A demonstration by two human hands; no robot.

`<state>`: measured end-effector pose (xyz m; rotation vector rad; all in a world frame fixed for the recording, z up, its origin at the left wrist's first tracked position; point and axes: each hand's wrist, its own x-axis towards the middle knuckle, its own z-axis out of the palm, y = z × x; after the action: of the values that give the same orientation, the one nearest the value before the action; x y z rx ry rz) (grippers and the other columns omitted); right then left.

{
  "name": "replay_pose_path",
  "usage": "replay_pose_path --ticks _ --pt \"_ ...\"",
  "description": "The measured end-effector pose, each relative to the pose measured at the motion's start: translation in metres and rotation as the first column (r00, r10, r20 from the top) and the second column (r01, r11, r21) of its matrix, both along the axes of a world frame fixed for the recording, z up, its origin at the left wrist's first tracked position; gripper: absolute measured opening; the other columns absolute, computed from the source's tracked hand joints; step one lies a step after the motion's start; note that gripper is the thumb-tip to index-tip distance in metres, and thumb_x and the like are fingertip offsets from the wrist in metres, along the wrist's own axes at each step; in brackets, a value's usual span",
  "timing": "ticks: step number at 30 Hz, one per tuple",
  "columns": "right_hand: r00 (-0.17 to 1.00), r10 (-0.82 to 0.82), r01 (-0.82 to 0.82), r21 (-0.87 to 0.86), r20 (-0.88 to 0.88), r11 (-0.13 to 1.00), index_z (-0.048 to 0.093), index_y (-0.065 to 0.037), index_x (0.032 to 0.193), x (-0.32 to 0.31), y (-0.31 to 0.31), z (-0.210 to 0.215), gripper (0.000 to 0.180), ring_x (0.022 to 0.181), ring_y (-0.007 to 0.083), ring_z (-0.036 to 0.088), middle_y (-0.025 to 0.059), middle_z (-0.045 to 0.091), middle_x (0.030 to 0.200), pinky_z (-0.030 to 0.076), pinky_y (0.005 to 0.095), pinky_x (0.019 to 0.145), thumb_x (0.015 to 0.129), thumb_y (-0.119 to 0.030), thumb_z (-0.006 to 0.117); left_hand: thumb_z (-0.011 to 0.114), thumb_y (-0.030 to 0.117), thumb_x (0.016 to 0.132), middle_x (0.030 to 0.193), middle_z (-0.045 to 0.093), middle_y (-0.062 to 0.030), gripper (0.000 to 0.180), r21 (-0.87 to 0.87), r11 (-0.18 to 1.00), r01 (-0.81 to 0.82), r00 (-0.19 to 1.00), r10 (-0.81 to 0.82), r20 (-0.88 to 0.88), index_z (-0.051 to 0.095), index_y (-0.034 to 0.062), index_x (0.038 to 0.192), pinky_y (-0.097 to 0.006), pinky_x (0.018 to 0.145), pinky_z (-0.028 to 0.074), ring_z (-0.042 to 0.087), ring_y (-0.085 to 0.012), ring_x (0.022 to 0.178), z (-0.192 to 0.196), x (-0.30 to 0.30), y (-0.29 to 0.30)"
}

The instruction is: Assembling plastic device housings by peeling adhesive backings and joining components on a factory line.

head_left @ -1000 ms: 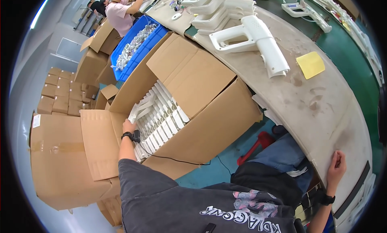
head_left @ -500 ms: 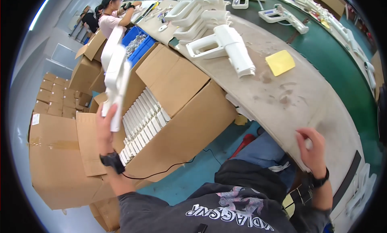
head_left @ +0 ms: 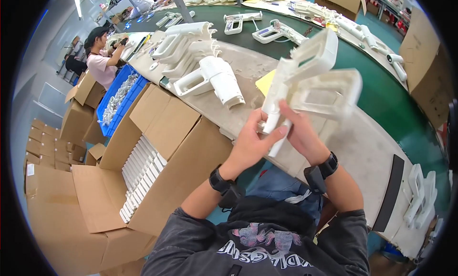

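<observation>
Over the worktable, in front of me, I hold two white plastic pistol-shaped housing shells with looped handles. The upper shell (head_left: 278,87) slants up from my left hand (head_left: 250,144), whose thumb and fingers close on its narrow end. Beside it, the other shell (head_left: 352,97) is smeared by motion. My right hand (head_left: 305,138) is wrapped around that second shell's narrow end, its thumb close to the first shell. The two shells overlap, so I cannot tell whether they touch. Partly hidden behind them lies a yellow pad (head_left: 265,83) on the table.
An open carton (head_left: 186,166) with rows of white pieces stands at left. Beyond it is a blue crate (head_left: 112,125) of small parts. More white housings (head_left: 224,82) lie on the table. A green conveyor (head_left: 381,128) curves behind. A co-worker (head_left: 101,61) stands far left.
My left hand has brought the white shells from above the carton rightward to the table. My right hand has come up and taken hold too. The view has shifted right.
</observation>
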<state>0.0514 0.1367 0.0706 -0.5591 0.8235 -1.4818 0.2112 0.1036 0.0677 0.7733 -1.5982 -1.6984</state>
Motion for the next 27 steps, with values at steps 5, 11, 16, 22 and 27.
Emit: replay_pose_path --ticks 5,11,16,22,27 --pt "0.994 -0.109 0.109 -0.027 -0.002 0.994 0.050 0.004 0.137 -0.042 0.005 -0.005 0.045 0.113 0.0225 0.065 0.0127 0.064 0.128 0.052 0.0369 0.098 0.104 -0.026 0.055 0.077 0.029 0.088 0.125 0.052 -0.0205 0.035 -0.352 0.933 0.075 0.993 -0.039 0.108 0.055 0.0059 0.102 -0.039 0.105 0.037 0.043 -0.0302 0.128 0.010 -0.028 0.009" --pt "0.975 -0.214 0.213 0.022 0.064 0.977 0.048 0.004 0.139 -0.108 0.014 -0.013 0.049 0.111 0.0247 0.066 0.0134 0.064 0.125 0.054 0.0387 0.097 0.097 -0.016 0.063 0.076 0.029 0.088 0.138 0.048 -0.0271 0.043 0.067 0.988 0.142 0.984 -0.134 -0.118 0.056 0.0035 0.117 -0.041 0.107 0.038 0.041 -0.0376 0.134 0.010 -0.063 -0.020" --pt "0.910 -0.226 0.269 0.078 -0.349 0.960 0.044 0.000 0.143 -0.164 0.034 0.001 0.060 0.114 0.0217 0.062 0.0102 0.060 0.129 0.054 0.0369 0.096 0.091 -0.013 0.071 0.069 0.026 0.091 0.131 0.056 -0.0228 0.054 -0.910 0.416 -0.005 0.677 0.671 0.303 0.049 -0.0008 0.133 -0.054 0.104 0.041 0.051 -0.0386 0.126 -0.047 -0.106 -0.084" --pt "0.799 -0.149 0.265 0.119 -0.583 0.957 0.041 -0.002 0.146 -0.182 0.037 0.011 0.071 0.115 0.0192 0.059 0.0079 0.055 0.133 0.052 0.0349 0.095 0.087 -0.017 0.078 0.068 0.016 0.087 0.119 0.064 -0.0173 0.039 -0.820 0.520 0.237 0.536 0.635 0.557 0.056 -0.0009 0.119 -0.055 0.097 0.046 0.060 -0.0368 0.115 -0.087 -0.112 -0.115" --pt "0.463 -0.060 0.175 0.025 -0.885 0.984 0.046 -0.002 0.143 -0.180 0.010 0.022 0.071 0.113 0.0188 0.058 0.0049 0.059 0.125 0.050 0.0343 0.093 0.084 -0.023 0.081 0.064 0.010 0.088 0.101 0.068 -0.0226 0.030 -0.609 0.750 0.257 0.801 0.187 0.569 0.060 -0.0012 0.115 -0.039 0.085 0.052 0.065 -0.0385 0.095 -0.040 -0.052 -0.047"
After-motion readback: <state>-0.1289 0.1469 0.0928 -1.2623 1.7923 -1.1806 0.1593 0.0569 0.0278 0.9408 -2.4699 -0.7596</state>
